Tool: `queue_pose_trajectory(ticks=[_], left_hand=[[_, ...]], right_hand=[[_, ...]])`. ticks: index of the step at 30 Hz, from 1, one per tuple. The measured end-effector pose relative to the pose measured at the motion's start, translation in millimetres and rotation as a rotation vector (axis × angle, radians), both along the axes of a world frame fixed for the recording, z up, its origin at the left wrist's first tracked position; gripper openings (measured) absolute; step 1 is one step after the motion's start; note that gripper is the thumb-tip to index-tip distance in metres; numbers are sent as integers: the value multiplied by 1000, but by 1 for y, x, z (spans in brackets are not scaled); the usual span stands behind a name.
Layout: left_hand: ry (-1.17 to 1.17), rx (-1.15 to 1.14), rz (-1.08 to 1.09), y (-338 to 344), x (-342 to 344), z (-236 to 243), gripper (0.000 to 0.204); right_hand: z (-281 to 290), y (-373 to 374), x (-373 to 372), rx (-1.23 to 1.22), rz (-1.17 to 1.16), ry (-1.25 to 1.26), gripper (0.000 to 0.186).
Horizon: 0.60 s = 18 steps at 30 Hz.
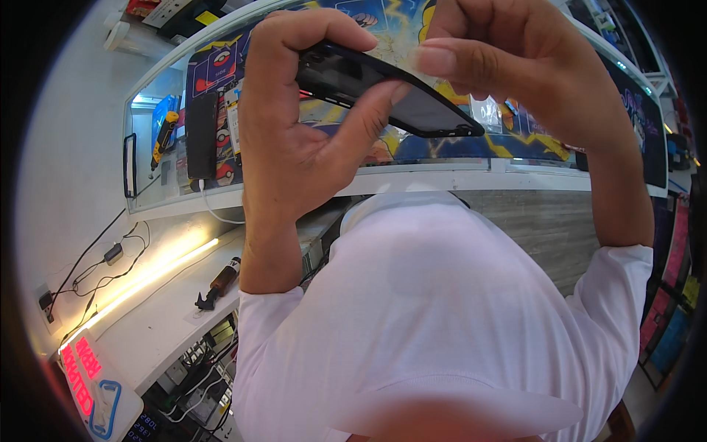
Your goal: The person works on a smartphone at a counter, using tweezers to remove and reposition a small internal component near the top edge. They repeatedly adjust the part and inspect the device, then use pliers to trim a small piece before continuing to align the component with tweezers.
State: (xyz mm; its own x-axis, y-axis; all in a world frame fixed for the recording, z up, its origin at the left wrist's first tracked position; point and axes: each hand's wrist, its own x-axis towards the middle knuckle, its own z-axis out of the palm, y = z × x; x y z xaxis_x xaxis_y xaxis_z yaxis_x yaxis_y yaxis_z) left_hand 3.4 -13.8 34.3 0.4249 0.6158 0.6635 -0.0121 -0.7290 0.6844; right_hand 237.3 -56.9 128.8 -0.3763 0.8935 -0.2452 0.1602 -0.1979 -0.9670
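A slim, glossy black phone [431, 110] tilts above the colourful mat [508, 146]. Over the mat, the left hand [294, 140] grips it, thumb across its face; the right hand's [530, 74] fingers curl near the thumb, contact unclear. Red lettering marks a white sign [92, 383] left of the mat.
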Motion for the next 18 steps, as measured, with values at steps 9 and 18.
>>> queue_pose_trajectory(ticks=[9, 18], left_hand=[[-10, 4, 8, -1, 3, 0, 54], [-22, 58, -10, 1, 3, 2, 53]], right_hand=[[-6, 1, 1, 22, 21, -4, 29], [12, 2, -5, -28, 35, -154, 30]])
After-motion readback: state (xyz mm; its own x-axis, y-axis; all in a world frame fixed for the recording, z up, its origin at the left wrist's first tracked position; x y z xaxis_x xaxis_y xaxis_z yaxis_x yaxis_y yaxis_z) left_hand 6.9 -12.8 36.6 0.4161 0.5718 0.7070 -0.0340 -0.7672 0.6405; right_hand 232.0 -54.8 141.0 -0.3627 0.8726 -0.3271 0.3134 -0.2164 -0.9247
